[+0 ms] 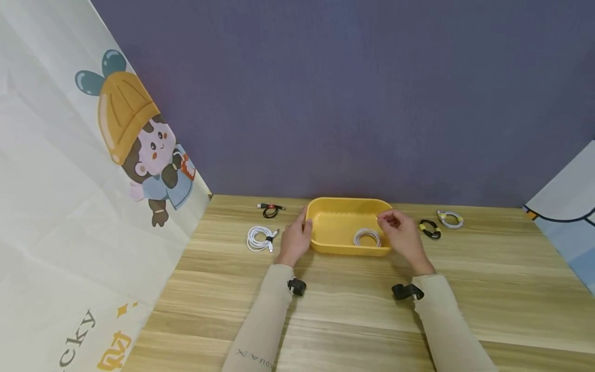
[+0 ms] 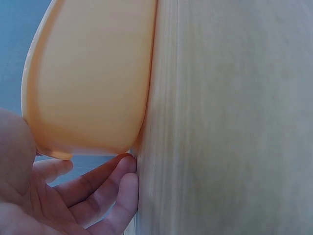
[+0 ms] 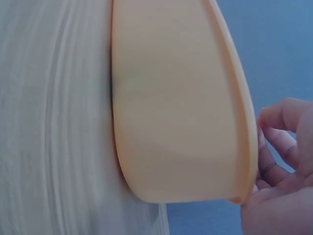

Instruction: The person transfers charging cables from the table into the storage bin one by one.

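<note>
A yellow oblong plastic bin (image 1: 348,250) stands on the wooden table between both hands. My left hand (image 1: 295,239) holds its left end, thumb at the rim and fingers against the outer wall; in the left wrist view several fingertips (image 2: 128,186) reach down near the tabletop. Inside the bin, toward the front right, lies a coiled pale cable (image 1: 367,237). Over the right rim is my right hand (image 1: 403,235), fingers curled and thumb and forefinger tips close together. Nothing shows between them. The rim hides part of that hand in the right wrist view.
Left of the bin lie a short black cable (image 1: 270,211) and a coiled white cable (image 1: 260,238). To the right are a black coiled cable (image 1: 430,229) and a pale cable with yellow ties (image 1: 450,219). A dark wall (image 1: 353,103) rises behind the table.
</note>
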Demonstrator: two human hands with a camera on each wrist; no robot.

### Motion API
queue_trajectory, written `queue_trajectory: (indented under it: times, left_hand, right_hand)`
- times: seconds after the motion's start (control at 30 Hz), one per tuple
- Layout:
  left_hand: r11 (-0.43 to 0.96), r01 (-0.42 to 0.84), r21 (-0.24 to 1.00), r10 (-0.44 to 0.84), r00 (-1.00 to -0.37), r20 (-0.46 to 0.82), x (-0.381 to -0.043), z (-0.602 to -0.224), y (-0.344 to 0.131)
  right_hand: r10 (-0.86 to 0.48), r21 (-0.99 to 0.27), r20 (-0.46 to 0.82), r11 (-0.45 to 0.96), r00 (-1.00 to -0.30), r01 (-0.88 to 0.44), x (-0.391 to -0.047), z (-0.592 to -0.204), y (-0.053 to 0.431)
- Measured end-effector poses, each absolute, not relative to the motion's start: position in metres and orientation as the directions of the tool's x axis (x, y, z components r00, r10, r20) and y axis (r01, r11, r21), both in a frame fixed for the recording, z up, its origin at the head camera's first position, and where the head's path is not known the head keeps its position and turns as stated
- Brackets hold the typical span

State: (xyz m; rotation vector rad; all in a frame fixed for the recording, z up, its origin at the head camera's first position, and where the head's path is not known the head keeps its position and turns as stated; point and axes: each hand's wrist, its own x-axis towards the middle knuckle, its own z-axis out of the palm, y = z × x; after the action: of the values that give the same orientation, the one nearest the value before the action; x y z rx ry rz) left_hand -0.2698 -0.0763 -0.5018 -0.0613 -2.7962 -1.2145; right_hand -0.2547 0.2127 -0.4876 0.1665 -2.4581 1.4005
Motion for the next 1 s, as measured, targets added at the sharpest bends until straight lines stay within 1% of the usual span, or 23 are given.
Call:
queue_trajectory:
  times: [0.2,0.4,0.63,0.87,1.0]
  left_hand:
    - [0.681,0.072,0.729,0.003,-0.995,0.096,-0.271,-0.503,-0.076]
    - [0.677,0.069,0.733,0.004,-0.996,0.089,-0.272,-0.503,-0.076]
    - [0.673,0.050,0.738,-0.010,-0.997,0.076,-0.270,-0.500,-0.076]
    - [0.672,0.044,0.740,-0.018,-0.997,0.075,-0.270,-0.501,-0.075]
    - [0.668,0.046,0.743,-0.018,-0.997,0.079,-0.270,-0.502,-0.075]
  right_hand:
    - [0.076,-0.829,0.319,0.506,-0.945,-0.239,-0.253,-0.483,0.223]
    - [0.140,-0.822,0.301,0.539,-0.943,-0.182,-0.252,-0.480,0.237]
    - [0.178,-0.841,0.250,0.527,-0.952,-0.123,-0.252,-0.476,0.258]
    - [0.224,-0.803,0.232,0.594,-0.947,-0.056,-0.248,-0.476,0.282]
    - [0.221,-0.784,0.211,0.620,-0.952,-0.030,-0.244,-0.476,0.296]
